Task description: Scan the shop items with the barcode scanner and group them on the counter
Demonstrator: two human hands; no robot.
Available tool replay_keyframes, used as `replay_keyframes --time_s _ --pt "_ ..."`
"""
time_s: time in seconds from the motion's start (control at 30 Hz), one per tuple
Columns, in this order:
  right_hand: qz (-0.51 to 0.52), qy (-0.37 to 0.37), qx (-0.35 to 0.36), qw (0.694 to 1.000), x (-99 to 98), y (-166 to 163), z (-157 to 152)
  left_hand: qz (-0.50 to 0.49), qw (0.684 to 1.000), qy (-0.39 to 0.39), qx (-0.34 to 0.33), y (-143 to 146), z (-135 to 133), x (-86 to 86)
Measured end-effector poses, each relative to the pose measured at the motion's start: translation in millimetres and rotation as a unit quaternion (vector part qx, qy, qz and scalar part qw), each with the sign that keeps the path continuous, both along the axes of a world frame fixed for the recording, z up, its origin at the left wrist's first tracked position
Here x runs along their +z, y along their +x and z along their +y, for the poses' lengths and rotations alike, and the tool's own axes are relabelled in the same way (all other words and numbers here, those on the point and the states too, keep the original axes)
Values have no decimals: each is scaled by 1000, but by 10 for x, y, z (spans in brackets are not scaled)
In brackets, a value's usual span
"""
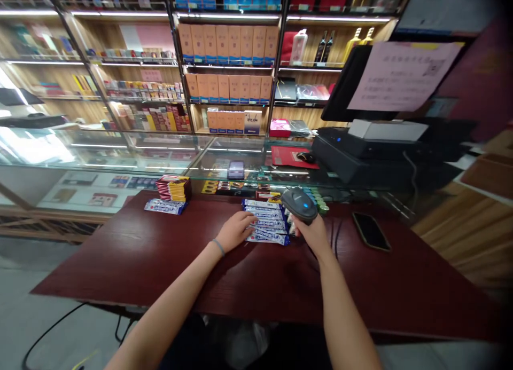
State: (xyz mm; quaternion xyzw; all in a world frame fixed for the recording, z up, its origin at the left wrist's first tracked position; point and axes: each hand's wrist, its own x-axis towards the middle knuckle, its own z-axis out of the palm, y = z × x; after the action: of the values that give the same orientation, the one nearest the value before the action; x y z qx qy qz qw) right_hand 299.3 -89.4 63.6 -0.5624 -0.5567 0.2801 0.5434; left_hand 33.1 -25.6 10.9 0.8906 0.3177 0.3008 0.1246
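Note:
Several blue-and-white snack packets (267, 230) lie overlapping in a column on the dark red table (140, 258). At their left edge is my left hand (235, 230), fingers apart and fingertips resting on the packets. My right hand (313, 231) is wrapped around the handle of a dark barcode scanner (299, 203), whose head shows a small blue light. The scanner is held over the right end of the packets and hides part of what lies behind it.
Farther left are a stack of red-and-yellow boxes (173, 188) and more blue-and-white packets (165, 206). A phone (371, 231) lies at right, near a cable (335, 236). Behind the table runs a glass counter (240, 148) with a monitor (347, 84); shelves of boxed goods stand beyond.

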Motion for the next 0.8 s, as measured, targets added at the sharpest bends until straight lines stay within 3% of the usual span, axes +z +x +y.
replay_keyframes --time_s 0.17,0.37,0.53,0.63,0.7,0.8 --pt "12 15 -25 1000 26 69 -13 40 999 0 -36 326 -68 -33" --pt "7 16 -36 999 19 88 -16 42 999 -16 -29 337 -83 -148" --pt "10 15 -40 999 21 64 -19 -97 991 -96 -9 311 -101 -91" --pt "17 10 -33 999 60 32 -45 -279 944 -160 75 235 -49 1" --pt "10 4 -28 1000 83 2 -62 -391 884 -228 116 135 24 69" --pt "-10 -4 -10 1000 70 -67 -61 -488 789 -352 122 -92 139 162"
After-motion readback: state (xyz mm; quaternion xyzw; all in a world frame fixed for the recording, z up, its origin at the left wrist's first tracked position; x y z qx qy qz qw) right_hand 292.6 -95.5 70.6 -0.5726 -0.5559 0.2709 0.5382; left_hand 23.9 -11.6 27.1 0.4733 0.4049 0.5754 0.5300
